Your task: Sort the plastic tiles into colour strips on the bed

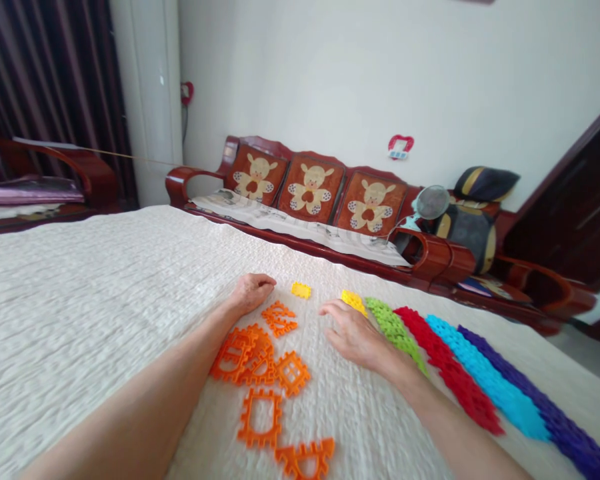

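My left hand (253, 292) is on the quilted white cover, its fingers curled together; whatever they may hold is hidden. Just right of it lies a small yellow interlocking piece (301, 290). My right hand (353, 335) has its thumb and fingers apart, with nothing seen between them. It is beside a row of yellow pieces (354, 302), whose near end it partly hides. Between my forearms lie several orange interlocking frames: a tilted orange piece (279, 318), an overlapping orange heap (233, 357), an orange window piece (293, 373), an orange square frame (261, 419) and an orange pointed piece (306, 459).
Right of my right hand run rows of green pieces (395, 330), red pieces (447, 367), light blue pieces (487, 373) and purple pieces (535, 400). Beyond the cover's (105, 280) far edge stands a wooden sofa (300, 233) with bear cushions and a small fan (433, 202).
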A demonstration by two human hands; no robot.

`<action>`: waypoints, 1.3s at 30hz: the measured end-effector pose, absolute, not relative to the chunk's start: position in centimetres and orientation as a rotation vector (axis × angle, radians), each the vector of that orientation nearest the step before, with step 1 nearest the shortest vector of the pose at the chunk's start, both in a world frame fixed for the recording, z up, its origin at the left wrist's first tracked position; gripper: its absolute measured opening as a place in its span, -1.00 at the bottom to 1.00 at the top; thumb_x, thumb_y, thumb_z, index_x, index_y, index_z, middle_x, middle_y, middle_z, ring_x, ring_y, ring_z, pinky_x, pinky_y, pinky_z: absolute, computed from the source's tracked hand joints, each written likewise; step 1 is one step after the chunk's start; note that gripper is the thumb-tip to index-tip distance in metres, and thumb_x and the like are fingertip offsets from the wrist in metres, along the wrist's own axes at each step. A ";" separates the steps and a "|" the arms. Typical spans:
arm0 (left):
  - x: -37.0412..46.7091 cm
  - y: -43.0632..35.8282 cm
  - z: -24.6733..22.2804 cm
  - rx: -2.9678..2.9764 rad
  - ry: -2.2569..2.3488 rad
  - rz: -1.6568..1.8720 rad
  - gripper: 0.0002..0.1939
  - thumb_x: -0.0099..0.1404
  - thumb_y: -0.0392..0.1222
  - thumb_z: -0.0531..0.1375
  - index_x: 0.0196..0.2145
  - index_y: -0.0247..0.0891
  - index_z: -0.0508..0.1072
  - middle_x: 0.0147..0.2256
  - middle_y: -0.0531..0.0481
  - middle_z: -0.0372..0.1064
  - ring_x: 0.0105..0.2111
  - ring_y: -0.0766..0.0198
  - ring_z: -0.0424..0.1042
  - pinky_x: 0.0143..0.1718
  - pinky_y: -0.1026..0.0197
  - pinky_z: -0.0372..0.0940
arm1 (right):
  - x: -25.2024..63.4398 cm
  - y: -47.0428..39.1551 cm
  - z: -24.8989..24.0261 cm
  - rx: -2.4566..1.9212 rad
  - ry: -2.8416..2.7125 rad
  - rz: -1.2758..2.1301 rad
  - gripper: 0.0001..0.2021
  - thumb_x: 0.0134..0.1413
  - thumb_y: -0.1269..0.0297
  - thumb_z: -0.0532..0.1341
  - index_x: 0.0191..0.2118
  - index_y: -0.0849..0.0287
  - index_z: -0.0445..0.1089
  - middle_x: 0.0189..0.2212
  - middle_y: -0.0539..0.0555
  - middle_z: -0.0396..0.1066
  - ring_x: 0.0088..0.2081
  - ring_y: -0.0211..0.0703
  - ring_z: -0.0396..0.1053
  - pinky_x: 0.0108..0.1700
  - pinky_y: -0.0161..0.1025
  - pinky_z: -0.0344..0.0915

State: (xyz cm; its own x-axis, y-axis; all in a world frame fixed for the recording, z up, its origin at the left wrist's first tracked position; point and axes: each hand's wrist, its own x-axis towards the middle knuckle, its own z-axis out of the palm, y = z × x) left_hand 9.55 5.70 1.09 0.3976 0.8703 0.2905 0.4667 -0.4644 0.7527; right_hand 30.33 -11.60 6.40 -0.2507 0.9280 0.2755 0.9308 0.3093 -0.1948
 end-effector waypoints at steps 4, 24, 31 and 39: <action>9.5 5.6 1.2 2.083 1.143 0.914 -0.74 0.13 -0.20 0.09 -0.28 -0.17 0.55 -0.30 0.05 0.51 -0.26 0.22 0.44 -0.17 0.27 0.27 | 28.6 -4.9 5.2 -1.818 -2.191 -0.001 -0.51 -0.06 0.52 0.06 0.08 0.25 0.17 0.11 0.22 0.18 0.12 -0.11 0.15 0.14 -0.19 0.07; 9.1 4.1 3.7 1.926 1.263 0.814 -0.69 0.08 -0.15 0.12 -0.24 -0.27 0.54 -0.38 -0.02 0.50 -0.40 0.28 0.43 -0.41 0.31 0.27 | 28.9 -18.5 5.1 -1.854 -1.826 0.102 -0.55 0.06 0.49 -0.07 0.10 0.28 0.19 0.00 0.22 0.30 0.06 -0.14 0.24 0.10 -0.23 0.12; 4.9 -0.4 4.2 1.853 1.403 1.028 -0.69 0.10 -0.15 0.07 -0.27 -0.24 0.53 -0.32 -0.02 0.52 -0.32 0.25 0.45 -0.28 0.28 0.30 | 30.0 -22.9 5.0 -1.839 -1.801 0.243 -0.60 -0.01 0.50 -0.06 -0.10 0.19 0.37 -0.11 0.13 0.36 -0.04 -0.15 0.31 0.04 -0.20 0.19; 1.6 -2.1 0.9 1.651 1.632 1.288 -0.64 0.12 -0.19 0.04 -0.18 -0.30 0.50 -0.29 -0.08 0.51 -0.20 0.17 0.45 -0.11 0.18 0.29 | 28.1 -23.4 2.5 -1.902 -1.445 -0.360 -0.58 0.01 0.18 0.14 -0.01 0.27 0.21 -0.13 0.24 0.24 -0.05 0.06 0.22 -0.01 0.01 0.22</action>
